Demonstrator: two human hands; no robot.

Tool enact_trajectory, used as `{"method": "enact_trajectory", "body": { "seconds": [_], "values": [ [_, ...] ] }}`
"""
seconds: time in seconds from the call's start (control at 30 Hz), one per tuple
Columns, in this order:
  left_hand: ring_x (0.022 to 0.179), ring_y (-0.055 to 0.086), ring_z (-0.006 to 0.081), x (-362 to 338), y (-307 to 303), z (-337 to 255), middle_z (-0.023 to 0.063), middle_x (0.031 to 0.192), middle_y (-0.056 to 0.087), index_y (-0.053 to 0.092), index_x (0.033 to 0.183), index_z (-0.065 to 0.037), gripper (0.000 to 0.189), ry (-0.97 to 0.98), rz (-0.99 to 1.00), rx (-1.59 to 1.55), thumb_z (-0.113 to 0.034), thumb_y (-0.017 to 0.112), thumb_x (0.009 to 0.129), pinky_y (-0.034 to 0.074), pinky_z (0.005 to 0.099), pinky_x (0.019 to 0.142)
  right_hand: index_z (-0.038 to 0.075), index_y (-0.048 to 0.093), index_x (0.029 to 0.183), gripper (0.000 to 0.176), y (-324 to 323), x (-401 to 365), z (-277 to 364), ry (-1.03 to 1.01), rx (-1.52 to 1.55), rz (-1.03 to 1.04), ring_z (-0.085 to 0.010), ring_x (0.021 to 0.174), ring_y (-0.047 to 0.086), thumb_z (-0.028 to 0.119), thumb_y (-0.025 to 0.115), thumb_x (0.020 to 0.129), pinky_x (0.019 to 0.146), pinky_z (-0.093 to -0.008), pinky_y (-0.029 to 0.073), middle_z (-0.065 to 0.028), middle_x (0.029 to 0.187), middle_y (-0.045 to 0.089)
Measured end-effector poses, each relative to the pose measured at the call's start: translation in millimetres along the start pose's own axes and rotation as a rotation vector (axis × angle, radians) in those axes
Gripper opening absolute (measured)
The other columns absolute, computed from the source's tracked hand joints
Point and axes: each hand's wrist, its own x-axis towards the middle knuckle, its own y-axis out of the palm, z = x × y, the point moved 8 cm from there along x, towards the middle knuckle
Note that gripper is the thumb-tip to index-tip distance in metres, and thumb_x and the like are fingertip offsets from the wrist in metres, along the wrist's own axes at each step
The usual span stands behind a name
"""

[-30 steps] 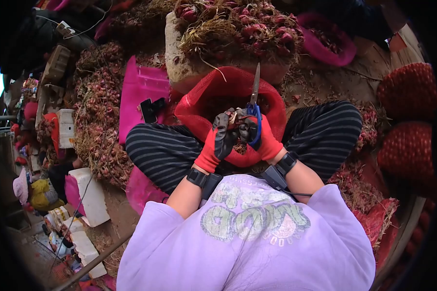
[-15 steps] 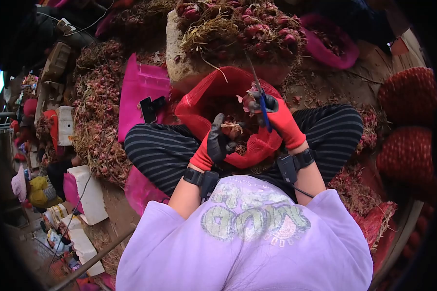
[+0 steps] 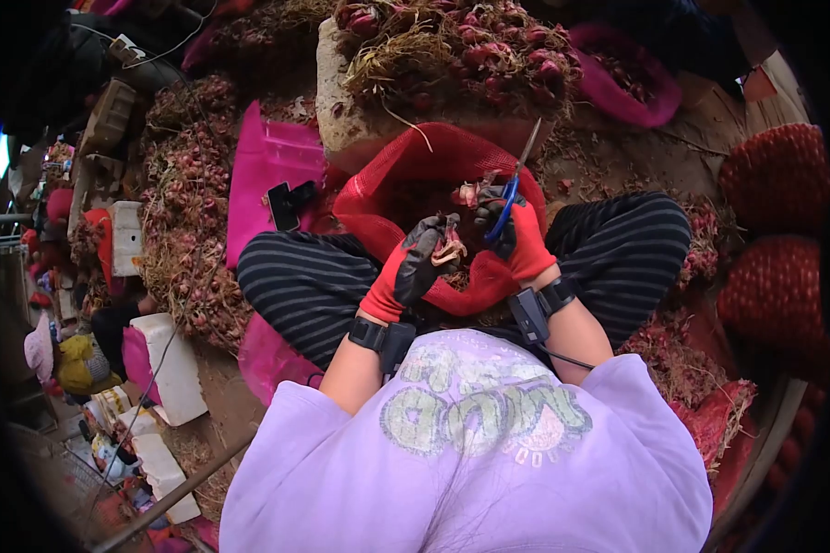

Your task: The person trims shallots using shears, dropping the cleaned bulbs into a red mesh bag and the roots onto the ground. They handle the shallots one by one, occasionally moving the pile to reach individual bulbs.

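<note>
My left hand (image 3: pixel 415 263), in a red and black work glove, is closed around a small shallot bunch (image 3: pixel 449 249) with pale, dry skins. My right hand (image 3: pixel 518 230), gloved the same way, grips blue-handled scissors (image 3: pixel 503 214), their blades pointing up and away from me. A second shallot bunch (image 3: pixel 470 194) shows at the fingertips of that hand, beside the scissors. Both hands are over the open mouth of a red mesh bag (image 3: pixel 378 170) between my crossed legs. The bag's contents are mostly in shadow.
Ahead, a heap of shallots (image 3: pixel 489 46) with dried stems lies on a pale foam block (image 3: pixel 334 92). A pink plastic sheet (image 3: pixel 258 184) and a phone-like device (image 3: pixel 283 207) are at left. More shallots (image 3: pixel 189 221) lie beyond. Full red sacks (image 3: pixel 773 184) stand at right.
My left hand has risen slightly with its shallots toward my right hand. The right hand has drawn a little nearer to me, and the scissor blades have swung from leaning left to leaning right.
</note>
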Motion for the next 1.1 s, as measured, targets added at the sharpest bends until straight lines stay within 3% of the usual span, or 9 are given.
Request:
{"method": "enact_trajectory", "body": {
  "seconds": [0.1, 0.27, 0.4, 0.5, 0.6, 0.73, 0.87, 0.9, 1.1],
  "values": [
    [0.102, 0.049, 0.0098, 6, -6, -21, -0.0002, 0.117, 0.048, 0.040, 0.132, -0.009, 0.041, 0.245, -0.016, 0.363, -0.014, 0.049, 0.093, 0.043, 0.0260, 0.088, 0.005, 0.058, 0.106, 0.022, 10, -2, 18, -0.082, -0.326, 0.023, -0.0120, 0.069, 0.060, 0.016, 0.055, 0.087, 0.061, -0.0247, 0.050, -0.0049, 0.088, 0.064],
    [0.104, 0.048, 0.0115, 11, -21, -10, 0.0028, 0.117, 0.049, 0.040, 0.131, -0.005, 0.053, 0.202, -0.078, 0.420, 0.000, 0.059, 0.082, 0.040, 0.0256, 0.092, 0.004, 0.054, 0.112, 0.036, 38, -4, 21, -0.549, -1.164, 0.139, -0.0103, 0.082, 0.058, 0.008, 0.067, 0.078, 0.075, -0.0266, 0.048, -0.0018, 0.093, 0.062],
    [0.106, 0.049, 0.0132, 10, -29, -5, 0.0029, 0.116, 0.050, 0.042, 0.128, -0.005, 0.056, 0.258, -0.134, 0.806, -0.004, 0.066, 0.078, 0.040, 0.0267, 0.092, 0.003, 0.054, 0.110, 0.038, 62, -17, 14, -0.458, -0.877, 0.311, -0.0166, 0.089, 0.060, 0.011, 0.068, 0.076, 0.079, -0.0308, 0.046, -0.0105, 0.098, 0.062],
    [0.106, 0.048, 0.0124, 8, -22, 6, 0.0043, 0.116, 0.051, 0.044, 0.126, -0.004, 0.052, 0.143, -0.012, 0.676, -0.005, 0.066, 0.079, 0.040, 0.0264, 0.091, 0.002, 0.056, 0.105, 0.033, 53, -14, 6, -0.450, -1.136, 0.266, -0.0161, 0.084, 0.060, 0.010, 0.068, 0.075, 0.077, -0.0293, 0.047, -0.0079, 0.094, 0.064],
    [0.102, 0.050, 0.0108, 9, -28, 9, 0.0039, 0.114, 0.052, 0.045, 0.125, -0.003, 0.044, 0.001, 0.068, 0.395, -0.009, 0.061, 0.084, 0.042, 0.0258, 0.089, 0.002, 0.058, 0.100, 0.026, 15, 3, -7, -0.275, -0.897, 0.069, -0.0159, 0.078, 0.062, 0.006, 0.066, 0.076, 0.071, -0.0283, 0.050, -0.0064, 0.088, 0.065],
    [0.093, 0.053, 0.0093, -2, 7, -16, 0.0021, 0.108, 0.055, 0.046, 0.124, -0.002, 0.035, 0.070, 0.033, 0.297, -0.019, 0.050, 0.094, 0.045, 0.0255, 0.084, 0.001, 0.059, 0.100, 0.021, -12, 10, -1, 0.046, -0.032, 0.043, -0.0155, 0.073, 0.063, 0.006, 0.060, 0.080, 0.062, -0.0281, 0.053, -0.0090, 0.087, 0.065],
    [0.095, 0.052, 0.0110, 0, 10, -10, 0.0031, 0.106, 0.055, 0.046, 0.124, -0.003, 0.041, -0.049, 0.056, 0.157, -0.034, 0.040, 0.097, 0.043, 0.0247, 0.085, 0.000, 0.056, 0.108, 0.032, 48, -16, 42, -0.274, -0.676, 0.220, -0.0157, 0.088, 0.062, 0.006, 0.064, 0.078, 0.079, -0.0275, 0.050, -0.0094, 0.099, 0.063],
    [0.094, 0.052, 0.0117, 3, 7, -13, 0.0038, 0.106, 0.055, 0.047, 0.123, -0.003, 0.043, 0.035, 0.044, 0.311, -0.036, 0.038, 0.097, 0.043, 0.0256, 0.084, 0.001, 0.054, 0.111, 0.037, 55, -18, 30, -0.167, -0.495, 0.351, -0.0156, 0.096, 0.060, 0.005, 0.066, 0.076, 0.087, -0.0287, 0.045, -0.0073, 0.102, 0.062],
    [0.091, 0.053, 0.0164, -1, 3, -18, 0.0084, 0.103, 0.056, 0.047, 0.121, 0.000, 0.041, 0.179, 0.109, 0.787, -0.031, 0.038, 0.095, 0.045, 0.0303, 0.081, 0.002, 0.055, 0.108, 0.036, 75, -30, 13, -0.512, -1.074, 0.486, -0.0253, 0.096, 0.059, 0.004, 0.065, 0.073, 0.085, -0.0332, 0.045, -0.0115, 0.100, 0.062]
  ]
}}
